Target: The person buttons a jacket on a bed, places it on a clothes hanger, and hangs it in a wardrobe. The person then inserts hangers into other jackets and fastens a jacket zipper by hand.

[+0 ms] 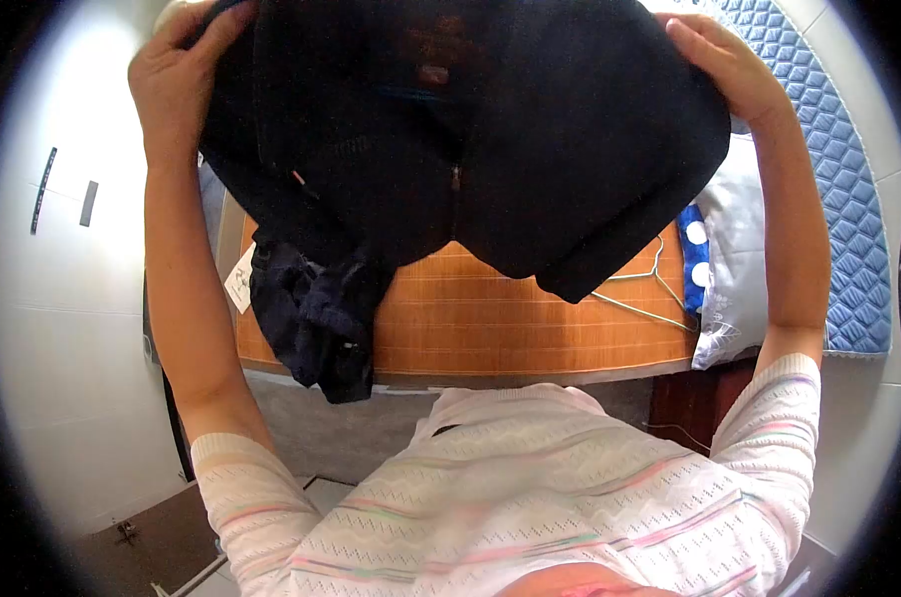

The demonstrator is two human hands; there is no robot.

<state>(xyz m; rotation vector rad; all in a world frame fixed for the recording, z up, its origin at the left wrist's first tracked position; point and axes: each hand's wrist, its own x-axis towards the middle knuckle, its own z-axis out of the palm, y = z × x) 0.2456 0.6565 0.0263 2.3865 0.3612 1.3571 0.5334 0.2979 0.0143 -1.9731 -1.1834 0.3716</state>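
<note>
A black zip jacket (570, 139) is held up and spread wide between my two hands at the top of the head view. My left hand (187, 65) pinches its edge at the upper left, fingers closed on the cloth. At the upper right my right hand (724, 65) grips the opposite edge, its fingers partly hidden behind the fabric. The zip runs down the middle of the jacket. Below its left side lies a crumpled dark garment (316, 313), hanging over the mat's front edge. A wire hanger (654, 274) rests on the mat, partly covered by the jacket.
The orange-brown mat (470, 318) covers the surface ahead. On the right are a grey pillow (739, 249), a blue cloth with white dots (693, 254) and a blue quilted pad (848, 219). A white card (239, 281) lies at the left. A white wall (72, 269) stands beyond.
</note>
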